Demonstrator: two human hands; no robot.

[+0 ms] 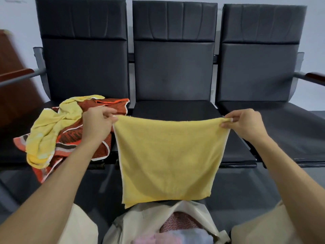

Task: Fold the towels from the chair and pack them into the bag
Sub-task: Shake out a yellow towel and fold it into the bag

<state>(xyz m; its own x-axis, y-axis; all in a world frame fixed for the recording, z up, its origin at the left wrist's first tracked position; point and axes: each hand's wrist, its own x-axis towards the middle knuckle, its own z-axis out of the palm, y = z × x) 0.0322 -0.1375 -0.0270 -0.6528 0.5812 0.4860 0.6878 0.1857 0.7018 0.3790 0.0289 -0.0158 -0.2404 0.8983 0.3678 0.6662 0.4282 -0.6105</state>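
Observation:
A yellow towel (167, 159) hangs flat and doubled in front of the middle seat. My left hand (97, 124) pinches its top left corner and my right hand (246, 124) pinches its top right corner, holding the top edge taut. On the left seat lies a crumpled pile: a pale yellow towel (51, 131) on top of an orange and brown patterned towel (88, 138). Below the hanging towel, between my knees, stands an open beige bag (140, 224) with a reddish towel (181, 222) and pink and pale blue cloth inside.
A row of three black padded chairs (174, 71) stands against a pale wall, with wooden armrests at both ends. A brown wooden piece of furniture (12, 67) stands at the far left. The floor under the seats is dark.

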